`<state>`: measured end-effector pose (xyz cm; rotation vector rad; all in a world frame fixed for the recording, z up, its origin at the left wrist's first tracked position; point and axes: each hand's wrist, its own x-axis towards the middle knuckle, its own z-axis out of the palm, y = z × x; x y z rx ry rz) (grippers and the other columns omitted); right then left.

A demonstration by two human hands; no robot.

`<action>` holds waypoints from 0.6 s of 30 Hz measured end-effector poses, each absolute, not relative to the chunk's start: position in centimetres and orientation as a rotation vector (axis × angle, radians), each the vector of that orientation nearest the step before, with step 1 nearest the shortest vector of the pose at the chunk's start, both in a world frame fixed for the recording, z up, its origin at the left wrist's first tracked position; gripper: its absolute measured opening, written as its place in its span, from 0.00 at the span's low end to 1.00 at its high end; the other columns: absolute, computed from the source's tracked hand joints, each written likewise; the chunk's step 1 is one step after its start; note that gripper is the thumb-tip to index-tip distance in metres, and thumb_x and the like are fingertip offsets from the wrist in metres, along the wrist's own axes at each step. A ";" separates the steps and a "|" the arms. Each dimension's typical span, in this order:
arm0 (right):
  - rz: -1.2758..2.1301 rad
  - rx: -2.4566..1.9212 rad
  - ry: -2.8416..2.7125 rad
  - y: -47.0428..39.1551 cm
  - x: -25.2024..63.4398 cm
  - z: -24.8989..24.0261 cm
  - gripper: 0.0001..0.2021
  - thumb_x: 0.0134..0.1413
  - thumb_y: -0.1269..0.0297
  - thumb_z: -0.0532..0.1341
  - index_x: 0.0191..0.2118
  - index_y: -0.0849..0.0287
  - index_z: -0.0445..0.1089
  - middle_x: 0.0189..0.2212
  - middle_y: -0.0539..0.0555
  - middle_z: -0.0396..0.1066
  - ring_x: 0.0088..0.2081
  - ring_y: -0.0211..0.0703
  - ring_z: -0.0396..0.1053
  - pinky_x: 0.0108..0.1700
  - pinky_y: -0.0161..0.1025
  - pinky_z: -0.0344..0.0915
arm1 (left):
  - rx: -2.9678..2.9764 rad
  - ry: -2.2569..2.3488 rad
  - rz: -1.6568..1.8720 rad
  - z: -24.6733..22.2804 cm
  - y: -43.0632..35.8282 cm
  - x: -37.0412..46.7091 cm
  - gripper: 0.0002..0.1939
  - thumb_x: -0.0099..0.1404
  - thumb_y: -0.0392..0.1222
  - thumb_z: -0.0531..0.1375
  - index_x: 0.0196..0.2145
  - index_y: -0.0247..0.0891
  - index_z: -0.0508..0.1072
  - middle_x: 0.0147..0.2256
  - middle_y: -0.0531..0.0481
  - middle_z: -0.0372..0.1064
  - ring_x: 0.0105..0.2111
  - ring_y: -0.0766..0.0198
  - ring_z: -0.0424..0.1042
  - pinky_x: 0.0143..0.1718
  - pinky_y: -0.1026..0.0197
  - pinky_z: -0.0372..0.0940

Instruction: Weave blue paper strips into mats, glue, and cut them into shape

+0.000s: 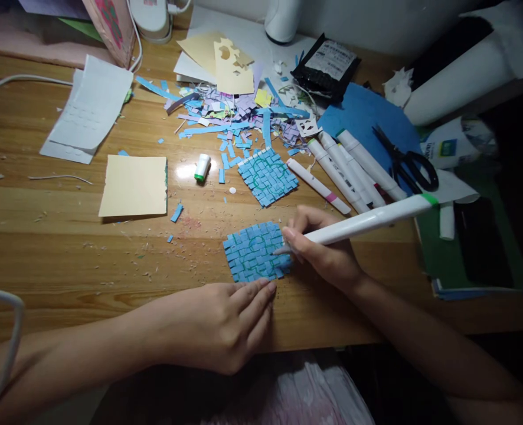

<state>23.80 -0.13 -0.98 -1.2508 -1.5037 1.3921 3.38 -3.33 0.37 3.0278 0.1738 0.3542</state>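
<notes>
The step in hand looks like drawing a green line on the small woven blue paper-strip mat (256,252), which lies on the wooden surface (66,236) near its front edge. The right hand (321,251) is closed around a white marker with a green end (368,219), its tip on the mat's right edge. The left hand (226,324) lies flat, fingers extended, touching the mat's lower edge. Continuing probably calls for steady pressure on the mat.

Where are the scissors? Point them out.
In the head view, the black scissors lie at the right of the desk on the blue paper sheet, just right of the row of white markers, beyond the right hand.
</notes>
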 end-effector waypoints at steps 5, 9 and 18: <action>1.272 -1.246 -1.387 -0.1 23.3 -0.9 0.11 0.46 0.61 0.66 0.27 0.57 0.61 0.21 0.45 0.61 0.21 0.33 0.57 0.22 0.32 0.54 | 3.004 0.185 0.408 0.2 -3.3 3.3 0.18 0.65 0.30 0.46 0.45 0.24 0.71 0.48 0.34 0.69 0.46 0.54 0.71 0.42 0.59 0.69; 1.196 -1.203 -1.466 0.0 23.1 -0.5 0.11 0.45 0.65 0.67 0.32 0.56 0.63 0.24 0.47 0.61 0.25 0.35 0.59 0.24 0.34 0.57 | 2.861 0.228 0.523 0.4 -2.9 3.1 0.16 0.66 0.30 0.46 0.38 0.29 0.73 0.42 0.40 0.73 0.41 0.60 0.73 0.42 0.61 0.67; 1.171 -1.203 -1.576 -1.3 23.6 -1.3 0.09 0.50 0.62 0.63 0.27 0.56 0.60 0.20 0.46 0.60 0.21 0.35 0.58 0.22 0.34 0.53 | 2.522 1.229 0.507 0.2 -0.3 2.4 0.11 0.66 0.41 0.54 0.29 0.34 0.70 0.26 0.50 0.67 0.25 0.65 0.64 0.24 0.64 0.54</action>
